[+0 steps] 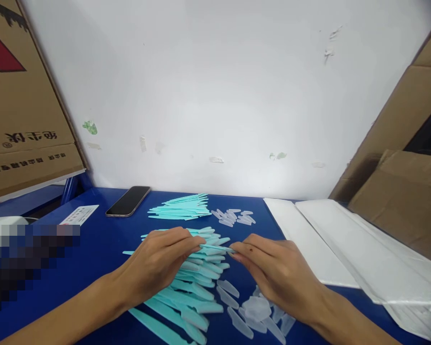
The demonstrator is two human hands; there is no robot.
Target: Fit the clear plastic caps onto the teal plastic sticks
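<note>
My left hand (168,254) pinches a thin teal eyebrow razor (215,247) by its handle, above a pile of similar razors. On the razor's other end, the fingertips of my right hand (273,261) are closed; whether a cap sits between them is hidden. Beneath my left hand the loose teal razors (197,287) lie fanned out, their heads mostly to the right. Several translucent caps (256,309) are scattered below my right hand, partly covered by it.
Farther back lie another stack of teal razors (181,208) and small clear caps (233,216). A phone (128,201) and a printed card (79,215) rest on the blue table (104,254). White packets (366,244) lie at right. Cardboard boxes (28,105) flank the white wall (215,96).
</note>
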